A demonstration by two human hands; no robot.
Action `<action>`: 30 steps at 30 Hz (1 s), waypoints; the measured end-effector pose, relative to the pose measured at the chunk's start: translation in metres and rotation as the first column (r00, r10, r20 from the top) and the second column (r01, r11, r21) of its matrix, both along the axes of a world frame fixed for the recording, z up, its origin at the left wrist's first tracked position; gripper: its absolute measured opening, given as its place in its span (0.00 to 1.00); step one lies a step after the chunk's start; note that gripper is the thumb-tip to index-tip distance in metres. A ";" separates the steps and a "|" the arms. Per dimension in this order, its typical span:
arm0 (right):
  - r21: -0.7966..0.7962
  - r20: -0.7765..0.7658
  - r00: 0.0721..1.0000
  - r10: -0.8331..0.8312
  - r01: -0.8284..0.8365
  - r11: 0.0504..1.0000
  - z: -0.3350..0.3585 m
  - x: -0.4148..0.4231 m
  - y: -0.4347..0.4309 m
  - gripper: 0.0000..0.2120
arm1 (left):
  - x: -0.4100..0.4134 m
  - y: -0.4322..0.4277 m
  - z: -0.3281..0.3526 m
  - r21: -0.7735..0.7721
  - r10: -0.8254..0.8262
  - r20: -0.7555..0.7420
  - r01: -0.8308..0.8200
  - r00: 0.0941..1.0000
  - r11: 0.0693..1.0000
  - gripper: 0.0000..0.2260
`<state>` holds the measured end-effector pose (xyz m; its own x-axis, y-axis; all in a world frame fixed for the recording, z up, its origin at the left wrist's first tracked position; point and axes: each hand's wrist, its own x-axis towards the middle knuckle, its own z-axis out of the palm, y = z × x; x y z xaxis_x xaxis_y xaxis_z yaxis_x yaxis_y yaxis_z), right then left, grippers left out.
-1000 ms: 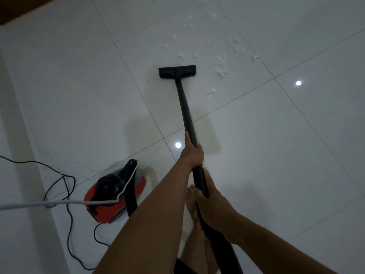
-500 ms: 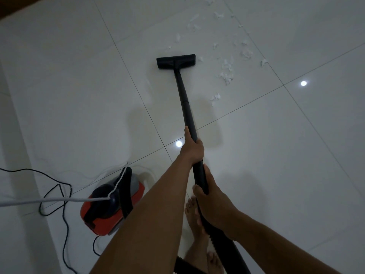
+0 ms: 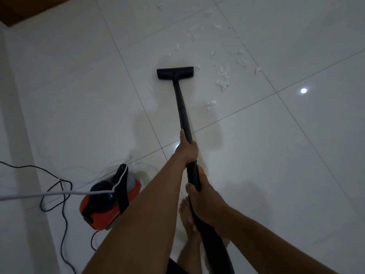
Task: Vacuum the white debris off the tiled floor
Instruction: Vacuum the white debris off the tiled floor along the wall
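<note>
A black vacuum wand [image 3: 181, 103] runs from my hands forward to a flat black floor nozzle [image 3: 175, 73] resting on the white tiles. My left hand [image 3: 186, 150] grips the wand higher up the tube. Just behind it, my right hand [image 3: 205, 192] grips the wand where the ribbed hose starts. White debris [image 3: 222, 80] lies scattered to the right of the nozzle and beyond it, with a small clump [image 3: 211, 103] closer to me.
The orange and black vacuum body [image 3: 107, 202] sits on the floor at my lower left, with a black power cord [image 3: 59, 194] looping beside it and a white cord [image 3: 49, 193] stretched across. My bare foot [image 3: 187, 220] stands under the hose. A wooden edge [image 3: 19, 8] shows top left.
The nozzle slid forward over the debris that lay just ahead of it, then drew back a little toward me. Both hands keep the same grip. The vacuum body has shifted closer.
</note>
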<state>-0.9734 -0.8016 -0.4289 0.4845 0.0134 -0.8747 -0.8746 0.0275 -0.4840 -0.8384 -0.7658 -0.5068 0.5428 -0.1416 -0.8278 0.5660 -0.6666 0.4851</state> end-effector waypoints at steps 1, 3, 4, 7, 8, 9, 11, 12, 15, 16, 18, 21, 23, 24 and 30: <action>-0.004 0.002 1.000 0.007 -0.007 1.000 0.005 -0.003 -0.003 0.30 | -0.004 -0.002 0.003 -0.001 0.005 -0.008 -0.005 1.000 1.000 0.30; -0.030 0.023 0.999 0.040 -0.040 0.999 0.014 -0.009 -0.010 0.30 | -0.012 -0.007 0.010 -0.011 0.028 -0.026 -0.028 0.999 1.000 0.30; -0.046 0.034 0.998 0.055 -0.053 0.997 0.017 -0.011 -0.014 0.30 | -0.016 -0.009 0.013 -0.020 0.042 -0.034 -0.043 0.999 0.999 0.30; -0.067 0.049 0.996 0.078 -0.075 0.995 0.023 -0.016 -0.023 0.30 | -0.024 -0.017 0.017 -0.021 0.052 -0.042 -0.053 0.998 0.998 0.31; -0.070 0.046 0.996 0.079 -0.076 0.995 0.023 -0.016 -0.025 0.30 | -0.025 -0.018 0.015 -0.023 0.062 -0.051 -0.063 0.997 0.998 0.31; -0.069 0.044 0.996 0.078 -0.075 0.995 0.023 -0.017 -0.027 0.30 | -0.025 -0.020 0.014 -0.023 0.069 -0.056 -0.070 0.996 0.997 0.31; -0.060 0.048 0.996 0.081 -0.078 0.995 0.021 -0.017 -0.027 0.30 | -0.024 -0.021 0.010 -0.018 0.066 -0.055 -0.067 0.996 0.998 0.31; -0.058 0.056 0.995 0.086 -0.083 0.995 0.019 -0.017 -0.027 0.30 | -0.023 -0.020 0.007 -0.016 0.064 -0.050 -0.065 0.997 0.998 0.31; -0.074 0.079 0.991 0.105 -0.099 0.992 0.010 -0.011 -0.026 0.30 | -0.016 -0.019 0.001 -0.012 0.042 -0.024 -0.042 0.999 0.999 0.31; -0.075 0.079 0.991 0.105 -0.099 0.992 0.007 -0.008 -0.026 0.30 | -0.012 -0.018 -0.002 -0.009 0.035 -0.014 -0.035 0.999 0.999 0.31; -0.070 0.076 0.993 0.094 -0.088 0.994 0.001 0.000 -0.026 0.30 | -0.001 -0.019 -0.007 -0.005 0.030 -0.003 -0.030 1.000 1.000 0.31; -0.068 0.084 0.993 0.077 -0.072 0.995 -0.009 0.013 -0.026 0.30 | 0.013 -0.020 -0.014 0.003 0.034 -0.004 -0.034 0.999 0.999 0.31; -0.075 0.094 0.992 0.080 -0.073 0.995 -0.017 0.022 -0.025 0.29 | 0.022 -0.020 -0.020 0.000 0.044 -0.005 -0.044 0.999 0.999 0.31; -0.078 0.095 0.992 0.080 -0.073 0.994 -0.020 0.026 -0.025 0.29 | 0.027 -0.020 -0.022 -0.007 0.052 -0.005 -0.052 0.999 0.999 0.31; -0.042 0.058 0.997 0.042 -0.040 0.998 -0.030 0.057 -0.024 0.30 | 0.059 -0.021 -0.030 -0.011 0.052 0.002 -0.052 0.999 0.999 0.31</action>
<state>-0.9169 -0.8254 -0.4589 0.5352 -0.0007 -0.8447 -0.8444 -0.0289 -0.5350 -0.7794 -0.7863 -0.5371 0.5517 -0.1217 -0.8251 0.5987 -0.6310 0.4933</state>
